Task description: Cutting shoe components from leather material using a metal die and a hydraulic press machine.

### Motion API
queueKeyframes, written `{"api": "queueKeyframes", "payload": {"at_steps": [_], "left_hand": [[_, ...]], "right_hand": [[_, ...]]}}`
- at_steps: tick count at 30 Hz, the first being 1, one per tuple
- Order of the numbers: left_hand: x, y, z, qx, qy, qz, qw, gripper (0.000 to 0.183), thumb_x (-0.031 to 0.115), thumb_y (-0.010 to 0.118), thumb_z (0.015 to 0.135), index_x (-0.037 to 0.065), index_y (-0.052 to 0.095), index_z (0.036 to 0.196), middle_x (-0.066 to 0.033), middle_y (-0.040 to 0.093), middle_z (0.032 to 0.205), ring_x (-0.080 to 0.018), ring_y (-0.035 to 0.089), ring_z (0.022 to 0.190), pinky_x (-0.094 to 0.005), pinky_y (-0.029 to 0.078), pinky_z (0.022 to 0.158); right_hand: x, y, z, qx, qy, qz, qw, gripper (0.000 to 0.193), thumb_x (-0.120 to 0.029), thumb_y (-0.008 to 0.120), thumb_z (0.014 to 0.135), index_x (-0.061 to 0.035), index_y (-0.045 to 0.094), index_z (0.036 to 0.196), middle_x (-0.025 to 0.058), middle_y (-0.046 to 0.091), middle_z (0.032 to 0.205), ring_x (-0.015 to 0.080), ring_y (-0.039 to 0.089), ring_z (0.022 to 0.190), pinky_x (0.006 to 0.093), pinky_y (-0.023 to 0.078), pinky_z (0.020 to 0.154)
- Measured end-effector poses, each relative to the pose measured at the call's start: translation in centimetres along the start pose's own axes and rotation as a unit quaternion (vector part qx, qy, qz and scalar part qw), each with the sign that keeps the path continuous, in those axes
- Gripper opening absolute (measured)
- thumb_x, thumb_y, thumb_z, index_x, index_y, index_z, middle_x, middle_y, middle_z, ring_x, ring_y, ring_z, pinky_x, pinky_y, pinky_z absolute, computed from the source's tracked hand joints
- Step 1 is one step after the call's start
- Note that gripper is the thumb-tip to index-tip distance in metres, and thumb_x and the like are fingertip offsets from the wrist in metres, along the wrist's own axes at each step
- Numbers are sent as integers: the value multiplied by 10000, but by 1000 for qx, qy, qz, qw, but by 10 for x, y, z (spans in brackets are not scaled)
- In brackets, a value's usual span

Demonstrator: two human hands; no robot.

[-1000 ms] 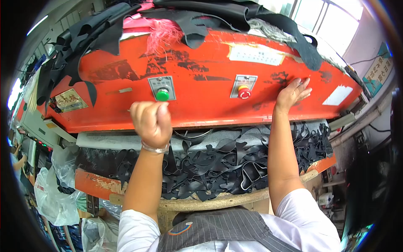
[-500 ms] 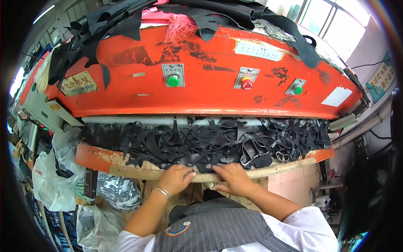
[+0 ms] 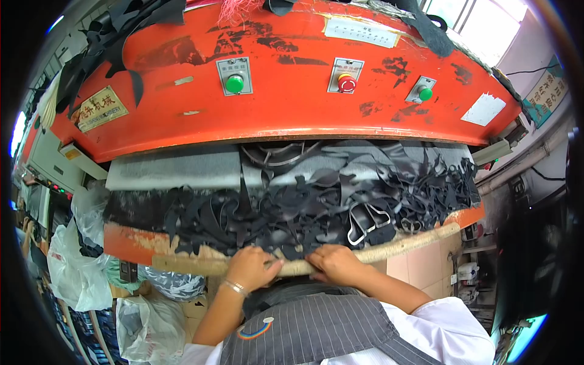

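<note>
Both of my hands are closed over the beige rail [image 3: 188, 264] along the front edge of the press bed. My left hand [image 3: 254, 267] wraps it left of the middle, thumb toward the other hand. A short way right, my right hand [image 3: 338, 264] curls its fingers over the same rail. Just beyond them lies a tangled heap of black leather-like scraps [image 3: 274, 210]. An angular silver cutting die [image 3: 367, 224] rests on the scraps at the right. Farther back, a large curved metal die [image 3: 283, 155] sits partly under the red press beam, its far side hidden.
The red beam [image 3: 292, 115] spans the far side, with a green button [image 3: 234, 84], a red knob [image 3: 347, 83] and another green button [image 3: 424, 93]. Pale board [image 3: 176, 167] shows behind the scraps. Plastic bags [image 3: 76, 264] stand at the left.
More of the pale board and the large curved die now show in front of the beam. The rail and my hands have come slightly nearer my body.
</note>
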State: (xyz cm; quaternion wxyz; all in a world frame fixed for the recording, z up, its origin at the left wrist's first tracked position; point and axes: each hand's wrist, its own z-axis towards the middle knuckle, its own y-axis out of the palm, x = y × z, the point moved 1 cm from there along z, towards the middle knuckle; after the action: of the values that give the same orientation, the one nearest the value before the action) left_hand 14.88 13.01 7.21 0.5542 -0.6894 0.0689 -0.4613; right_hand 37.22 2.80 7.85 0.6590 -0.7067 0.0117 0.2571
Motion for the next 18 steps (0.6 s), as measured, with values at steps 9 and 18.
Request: {"api": "queueKeyframes", "payload": {"at_steps": [9, 18], "left_hand": [[-58, -57, 188, 169, 56, 3, 984, 326, 219, 707, 797, 40, 665, 1067, -170, 626, 1104, -358, 579, 987, -429, 477, 864], [-100, -15, 226, 309, 81, 3, 948, 713, 151, 770, 737, 29, 416, 1344, -283, 347, 1397, -433, 559, 1078, -457, 473, 916]], "right_hand": [[109, -96, 256, 200, -252, -60, 945, 287, -217, 673, 733, -98, 656, 993, 101, 654, 1040, 287, 615, 1049, 416, 493, 855], [173, -50, 421, 38, -475, -161, 864, 117, -238, 629, 749, -149, 700, 775, 34, 668, 811, 248, 648, 876, 414, 470, 911]]}}
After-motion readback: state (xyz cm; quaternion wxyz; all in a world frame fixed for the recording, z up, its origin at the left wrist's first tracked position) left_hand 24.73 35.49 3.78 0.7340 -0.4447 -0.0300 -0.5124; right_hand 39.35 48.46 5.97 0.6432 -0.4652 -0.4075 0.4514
